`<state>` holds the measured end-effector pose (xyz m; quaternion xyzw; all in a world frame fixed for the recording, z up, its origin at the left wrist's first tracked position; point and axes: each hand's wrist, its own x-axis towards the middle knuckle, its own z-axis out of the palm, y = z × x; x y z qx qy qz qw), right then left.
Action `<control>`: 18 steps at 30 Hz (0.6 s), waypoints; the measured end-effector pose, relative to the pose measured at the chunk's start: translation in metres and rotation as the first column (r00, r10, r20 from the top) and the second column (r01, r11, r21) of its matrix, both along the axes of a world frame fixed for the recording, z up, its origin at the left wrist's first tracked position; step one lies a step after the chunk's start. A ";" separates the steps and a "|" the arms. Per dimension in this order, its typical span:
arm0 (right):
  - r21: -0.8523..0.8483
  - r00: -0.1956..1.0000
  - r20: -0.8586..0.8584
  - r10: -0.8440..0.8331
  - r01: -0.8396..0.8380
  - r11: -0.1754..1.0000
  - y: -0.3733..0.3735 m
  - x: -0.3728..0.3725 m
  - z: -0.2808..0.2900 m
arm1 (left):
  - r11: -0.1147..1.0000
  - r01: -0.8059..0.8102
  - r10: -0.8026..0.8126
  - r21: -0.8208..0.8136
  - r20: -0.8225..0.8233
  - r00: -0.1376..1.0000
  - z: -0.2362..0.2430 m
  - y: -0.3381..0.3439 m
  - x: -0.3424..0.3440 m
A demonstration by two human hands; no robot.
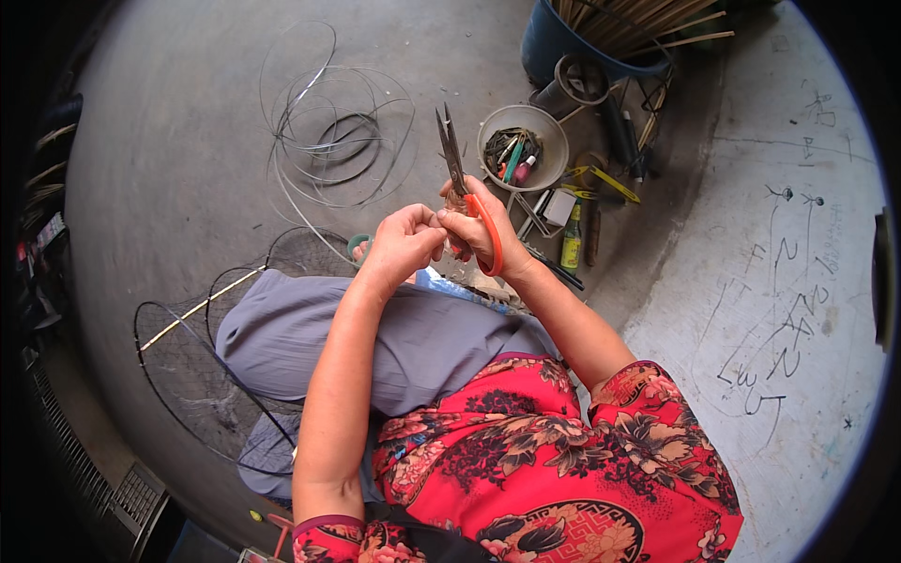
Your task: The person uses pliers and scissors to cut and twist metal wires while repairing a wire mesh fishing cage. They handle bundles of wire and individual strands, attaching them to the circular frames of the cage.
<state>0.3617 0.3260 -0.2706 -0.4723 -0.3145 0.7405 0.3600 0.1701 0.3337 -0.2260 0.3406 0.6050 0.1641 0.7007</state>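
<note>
My right hand (488, 235) grips scissors (453, 155) with red handles, blades pointing away from me. My left hand (404, 239) is closed in a pinch against my right thumb; what sits between its fingertips is too small to make out. Below both hands, grey fabric (366, 342) covers my lap. A hooped black net (183, 357) with a pale rod lies at my left, and a small green round object (357, 246) shows behind my left hand.
Loose wire coils (324, 141) lie ahead. At the right stand a blue bucket of sticks (554, 47), a dark container (572, 89), a bowl of small tools (521, 155), yellow tools (610, 183) and a bottle (571, 244). A white wall or panel (770, 300) bears scrawled markings.
</note>
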 end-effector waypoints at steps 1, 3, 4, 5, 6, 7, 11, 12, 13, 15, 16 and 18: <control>0.017 1.000 -0.004 0.010 -0.010 1.000 0.002 0.001 -0.002 | 1.000 0.003 -0.003 -0.010 0.018 1.000 0.001 0.000 0.000; 0.096 0.999 0.012 -0.044 0.042 0.994 0.009 0.004 -0.003 | 1.000 -0.025 0.026 -0.016 0.055 0.998 0.005 0.002 0.001; 0.086 0.992 -0.021 -0.122 0.123 0.989 0.012 0.006 -0.007 | 0.998 -0.055 0.056 -0.013 0.076 0.996 0.007 0.003 0.003; 0.080 0.979 -0.055 -0.198 0.202 0.976 0.018 0.008 -0.010 | 0.998 -0.055 0.056 -0.015 0.077 0.995 0.009 0.004 0.004; 0.075 0.959 -0.089 -0.270 0.277 0.958 0.022 0.009 -0.014 | 0.999 -0.023 0.023 0.033 0.010 1.000 0.010 0.005 0.004; 0.067 0.962 -0.087 -0.257 0.263 0.962 0.022 0.013 -0.017 | 0.997 0.013 -0.008 0.077 -0.058 0.998 0.011 0.005 0.004; -0.041 0.974 -0.078 -0.215 0.212 0.976 0.007 0.026 -0.018 | 0.988 -0.044 0.049 0.150 -0.031 0.998 0.006 0.004 0.002; -0.040 0.974 -0.078 -0.213 0.211 0.977 0.000 0.031 -0.018 | 0.981 -0.097 0.102 0.165 -0.020 0.995 0.004 0.005 0.001; -0.034 0.991 -0.062 -0.121 0.119 0.992 -0.011 0.035 -0.018 | 0.973 -0.150 0.154 0.178 -0.010 0.988 0.003 0.006 0.000; -0.001 0.997 0.055 0.057 -0.057 0.998 -0.028 0.035 -0.013 | 0.969 -0.179 0.180 0.171 0.007 0.984 0.000 0.007 -0.001; 0.015 0.983 0.112 0.145 -0.148 0.989 -0.036 0.034 -0.009 | 0.965 -0.206 0.205 0.165 0.025 0.978 -0.002 0.007 -0.002; 0.058 0.961 0.126 0.246 -0.255 0.965 -0.040 0.031 -0.002 | 0.968 -0.193 0.192 0.162 0.024 0.981 -0.005 0.007 -0.004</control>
